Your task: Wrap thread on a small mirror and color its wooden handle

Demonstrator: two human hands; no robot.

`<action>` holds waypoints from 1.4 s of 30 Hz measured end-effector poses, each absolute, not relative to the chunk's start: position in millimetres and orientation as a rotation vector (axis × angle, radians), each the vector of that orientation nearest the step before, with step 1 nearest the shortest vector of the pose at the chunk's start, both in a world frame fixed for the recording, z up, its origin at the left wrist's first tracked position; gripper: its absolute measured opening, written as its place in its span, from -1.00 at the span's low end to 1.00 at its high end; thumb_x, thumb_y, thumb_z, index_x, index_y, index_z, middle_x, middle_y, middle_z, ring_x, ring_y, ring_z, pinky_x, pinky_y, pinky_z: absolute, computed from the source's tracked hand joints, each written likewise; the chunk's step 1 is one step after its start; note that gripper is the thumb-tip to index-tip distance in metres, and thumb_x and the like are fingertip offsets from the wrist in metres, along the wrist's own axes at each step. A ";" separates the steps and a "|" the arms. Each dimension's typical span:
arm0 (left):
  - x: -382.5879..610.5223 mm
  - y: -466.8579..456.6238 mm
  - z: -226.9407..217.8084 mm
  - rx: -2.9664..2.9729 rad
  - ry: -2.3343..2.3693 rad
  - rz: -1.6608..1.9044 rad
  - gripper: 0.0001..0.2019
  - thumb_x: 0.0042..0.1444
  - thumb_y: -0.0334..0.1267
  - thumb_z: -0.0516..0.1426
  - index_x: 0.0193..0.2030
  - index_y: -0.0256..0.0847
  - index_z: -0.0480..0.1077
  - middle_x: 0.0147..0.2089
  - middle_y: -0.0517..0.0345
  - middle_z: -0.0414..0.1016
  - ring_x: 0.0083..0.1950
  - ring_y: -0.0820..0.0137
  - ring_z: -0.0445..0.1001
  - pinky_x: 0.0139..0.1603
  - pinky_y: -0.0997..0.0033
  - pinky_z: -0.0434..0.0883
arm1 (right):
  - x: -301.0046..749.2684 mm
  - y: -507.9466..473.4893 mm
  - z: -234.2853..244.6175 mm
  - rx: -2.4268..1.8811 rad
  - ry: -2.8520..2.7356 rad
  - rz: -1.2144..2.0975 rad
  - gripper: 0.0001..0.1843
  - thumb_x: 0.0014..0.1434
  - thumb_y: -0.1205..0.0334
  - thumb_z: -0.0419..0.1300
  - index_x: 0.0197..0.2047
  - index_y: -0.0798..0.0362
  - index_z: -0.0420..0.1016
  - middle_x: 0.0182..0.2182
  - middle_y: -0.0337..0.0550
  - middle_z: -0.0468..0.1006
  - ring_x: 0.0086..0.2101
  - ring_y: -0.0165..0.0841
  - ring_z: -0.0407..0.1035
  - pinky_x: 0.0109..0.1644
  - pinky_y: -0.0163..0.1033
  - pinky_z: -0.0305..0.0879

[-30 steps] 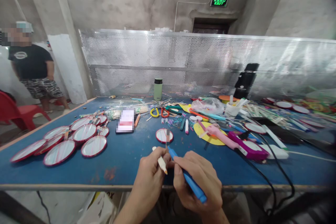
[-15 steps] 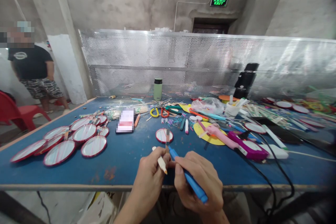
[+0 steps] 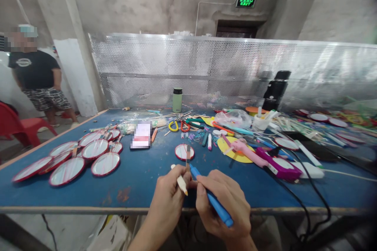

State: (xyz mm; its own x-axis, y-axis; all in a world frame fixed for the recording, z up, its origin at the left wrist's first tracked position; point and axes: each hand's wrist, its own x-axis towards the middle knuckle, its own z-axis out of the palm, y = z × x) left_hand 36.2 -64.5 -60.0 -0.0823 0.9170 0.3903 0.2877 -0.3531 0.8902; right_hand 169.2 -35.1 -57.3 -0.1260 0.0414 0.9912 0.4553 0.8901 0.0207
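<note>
My left hand (image 3: 169, 194) is closed around a cream-white marker (image 3: 182, 185), its orange tip pointing down toward me. Between those same fingers stands a flat wooden stick (image 3: 187, 159) with a greyish upper end. That end overlaps a small round red-rimmed mirror (image 3: 180, 151) on the table; whether they are joined I cannot tell. In my right hand (image 3: 225, 204) is a blue marker (image 3: 218, 206), slanted with its upper end toward the stick. Fingers hide the stick's lower part and whether the blue marker touches it.
Several red-rimmed round mirrors (image 3: 67, 171) lie on the left. A phone (image 3: 141, 135) and green bottle (image 3: 177, 100) stand beyond. To the right are a pink glue gun (image 3: 250, 153) on a yellow disc, a purple device (image 3: 278, 164) and black cables (image 3: 306, 176). A person (image 3: 35, 70) stands far left.
My hands and both markers hold almost the same position. The person at far left has shifted their head slightly.
</note>
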 end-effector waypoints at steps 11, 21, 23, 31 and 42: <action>35.9 -63.2 -63.6 1.657 1.319 1.453 -0.70 0.31 -0.20 0.01 -0.46 -0.21 0.27 -0.51 0.30 0.26 -0.43 0.48 0.20 -0.41 0.59 0.17 | 170.3 -34.7 -56.8 -0.364 -1.703 -0.371 -0.81 0.11 0.52 0.17 -0.20 0.15 0.48 -0.48 -0.13 0.57 -0.44 -0.32 0.51 -0.34 -0.20 0.47; 35.0 -63.2 -61.3 1.650 1.299 1.435 -0.69 0.32 -0.16 -0.01 -0.45 -0.21 0.24 -0.48 0.30 0.27 -0.41 0.47 0.21 -0.38 0.57 0.17 | 169.5 -34.6 -57.6 -0.373 -1.677 -0.383 -0.83 0.10 0.53 0.18 -0.23 0.16 0.48 -0.48 -0.13 0.56 -0.44 -0.33 0.49 -0.32 -0.21 0.45; 34.7 -63.2 -61.4 1.648 1.294 1.437 -0.69 0.32 -0.16 -0.01 -0.45 -0.21 0.23 -0.48 0.30 0.27 -0.42 0.48 0.21 -0.40 0.58 0.16 | 170.2 -34.3 -58.6 -0.385 -1.662 -0.396 -0.82 0.10 0.53 0.18 -0.23 0.15 0.48 -0.47 -0.14 0.57 -0.43 -0.34 0.49 -0.29 -0.21 0.46; 35.7 -62.5 -63.5 1.655 1.316 1.424 -0.68 0.32 -0.15 -0.02 -0.46 -0.20 0.21 -0.51 0.32 0.23 -0.44 0.48 0.16 -0.41 0.56 0.13 | 170.3 -36.3 -58.1 -0.361 -1.704 -0.365 -0.81 0.10 0.53 0.17 -0.21 0.15 0.48 -0.48 -0.12 0.56 -0.43 -0.33 0.49 -0.34 -0.21 0.45; 35.2 -63.5 -64.1 1.657 1.348 1.402 -0.68 0.32 -0.13 -0.04 -0.47 -0.18 0.15 -0.51 0.35 0.12 -0.44 0.48 0.08 -0.44 0.54 0.09 | 168.4 -34.7 -56.3 -0.351 -1.713 -0.360 -0.83 0.12 0.51 0.15 -0.21 0.14 0.47 -0.49 -0.14 0.55 -0.46 -0.32 0.49 -0.35 -0.20 0.45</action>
